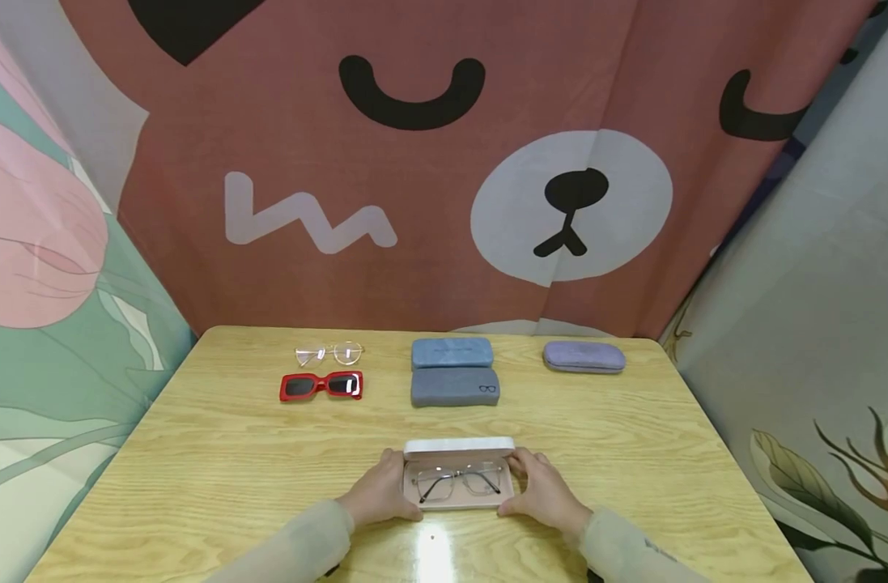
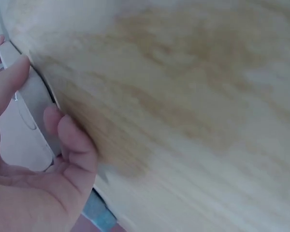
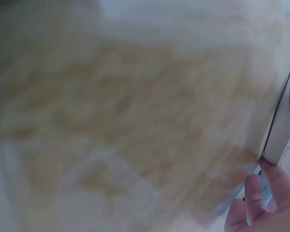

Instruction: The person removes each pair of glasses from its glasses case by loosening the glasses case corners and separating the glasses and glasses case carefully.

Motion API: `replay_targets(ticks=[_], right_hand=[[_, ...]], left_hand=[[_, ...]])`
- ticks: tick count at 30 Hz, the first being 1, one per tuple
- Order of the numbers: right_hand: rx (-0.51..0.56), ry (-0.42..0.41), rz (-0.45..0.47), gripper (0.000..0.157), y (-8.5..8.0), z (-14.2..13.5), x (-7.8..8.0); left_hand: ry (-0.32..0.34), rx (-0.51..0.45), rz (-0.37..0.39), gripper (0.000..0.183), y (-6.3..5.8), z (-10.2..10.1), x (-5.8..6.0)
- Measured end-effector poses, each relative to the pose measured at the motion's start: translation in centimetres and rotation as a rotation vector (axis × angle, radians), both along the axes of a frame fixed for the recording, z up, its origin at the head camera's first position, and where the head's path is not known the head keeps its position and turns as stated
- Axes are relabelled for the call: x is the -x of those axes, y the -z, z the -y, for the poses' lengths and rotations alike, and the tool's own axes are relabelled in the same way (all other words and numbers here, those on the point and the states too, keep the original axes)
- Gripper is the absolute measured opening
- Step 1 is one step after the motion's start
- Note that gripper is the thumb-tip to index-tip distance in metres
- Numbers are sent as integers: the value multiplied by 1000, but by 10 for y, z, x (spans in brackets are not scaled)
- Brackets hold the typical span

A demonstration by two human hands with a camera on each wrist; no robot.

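A glasses case (image 1: 458,446) with a white lid and pale pink inside stands open near the front of the table. Inside it lies a pair of thin metal-framed glasses (image 1: 456,477), temples folded. My left hand (image 1: 380,491) grips the case's left end, thumb at the front corner. At the opposite end, my right hand (image 1: 548,495) holds the case the same way. The left wrist view shows the left fingers curled about the case wall (image 2: 38,101). Only part of the right hand and the case side (image 3: 282,130) appears in the right wrist view.
Red sunglasses (image 1: 321,386) and clear gold-rimmed glasses (image 1: 330,354) lie at the back left. A light blue case (image 1: 452,353) and a grey-blue case (image 1: 454,388) sit together behind the open one. At the back right is a purple case (image 1: 584,357). Printed curtains surround the table.
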State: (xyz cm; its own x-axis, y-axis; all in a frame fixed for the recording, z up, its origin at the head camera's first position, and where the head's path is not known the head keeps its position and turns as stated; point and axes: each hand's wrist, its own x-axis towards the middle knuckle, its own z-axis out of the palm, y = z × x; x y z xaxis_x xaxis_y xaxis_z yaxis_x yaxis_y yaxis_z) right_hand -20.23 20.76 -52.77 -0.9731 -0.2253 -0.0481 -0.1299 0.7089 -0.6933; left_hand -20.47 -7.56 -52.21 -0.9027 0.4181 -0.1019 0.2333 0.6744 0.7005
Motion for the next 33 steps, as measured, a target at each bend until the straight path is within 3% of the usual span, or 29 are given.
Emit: replay_targets(ticks=[5, 10, 14, 19, 25, 33], right_hand=[[-21, -24, -24, 87, 0, 0, 0], [-33, -28, -21, 87, 0, 0, 0], [-33, -25, -9, 87, -1, 0, 0], [-36, -25, 8, 87, -2, 0, 2], [-41, -25, 15, 86, -3, 1, 3], [-67, -22, -4, 87, -2, 2, 1]], left_hand=[[-12, 10, 32, 94, -6, 1, -3], [-129, 51, -8, 80, -13, 3, -12], [-185, 105, -157, 52, -14, 5, -19], [-114, 131, -419, 22, -15, 2, -25], [12, 160, -632, 19, -17, -13, -27], [79, 258, -895, 19, -10, -35, -23]])
